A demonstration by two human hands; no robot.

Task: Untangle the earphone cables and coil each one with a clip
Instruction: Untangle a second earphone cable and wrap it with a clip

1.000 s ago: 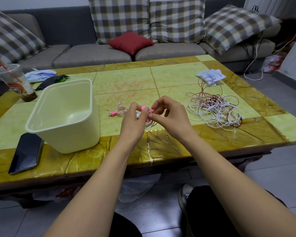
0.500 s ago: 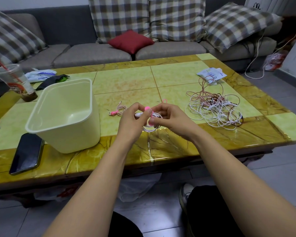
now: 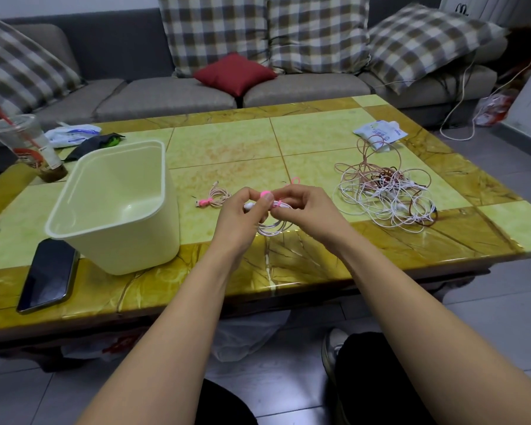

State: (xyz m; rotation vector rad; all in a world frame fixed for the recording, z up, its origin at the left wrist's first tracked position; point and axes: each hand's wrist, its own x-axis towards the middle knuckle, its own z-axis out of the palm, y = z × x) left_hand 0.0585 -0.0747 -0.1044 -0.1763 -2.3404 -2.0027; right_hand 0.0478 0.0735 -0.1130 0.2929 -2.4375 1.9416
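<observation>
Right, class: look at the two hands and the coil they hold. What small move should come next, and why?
Probably press the pink clip shut round the white coil. The left hand and the right hand both pinch the coil at the clip, and its loops hang gathered, so only the fastening seems left.

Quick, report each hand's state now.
Left hand: closed, pinching the coiled earphone cable at the pink clip.
Right hand: closed, pinching the same coil.
</observation>
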